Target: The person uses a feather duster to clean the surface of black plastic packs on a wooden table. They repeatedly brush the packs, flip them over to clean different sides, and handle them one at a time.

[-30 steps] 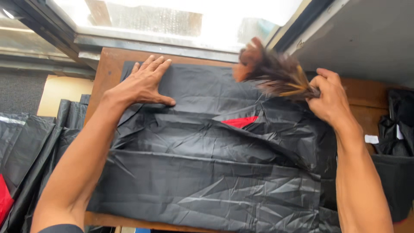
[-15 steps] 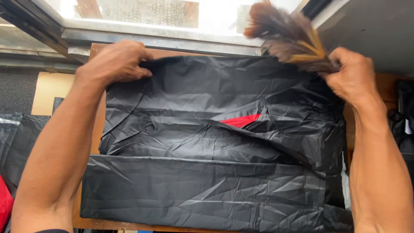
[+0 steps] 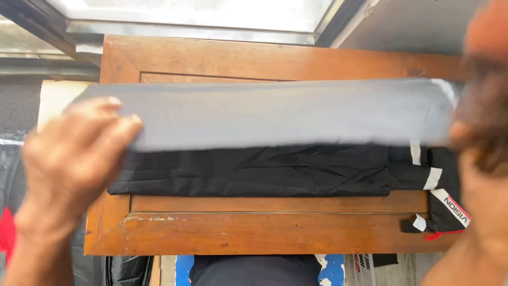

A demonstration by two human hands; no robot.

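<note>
1. Wooden worktop (image 3: 275,233): carries the work; near edge bare.
2. Black garment (image 3: 254,172): lies folded across the worktop's middle, its grey flap (image 3: 275,114) lifted towards the far edge.
3. Left hand (image 3: 71,159): blurred, fingers closed on the flap's left end.
4. Right hand (image 3: 484,159): blurred at the right edge; grip cannot be told.

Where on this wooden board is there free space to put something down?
The brown wooden panel board is bare along its near edge, below the folded black fabric, and along its far edge, above the lifted grey fabric flap. The middle is crowded: the left hand and right hand hold the flap over the fabric.
</note>
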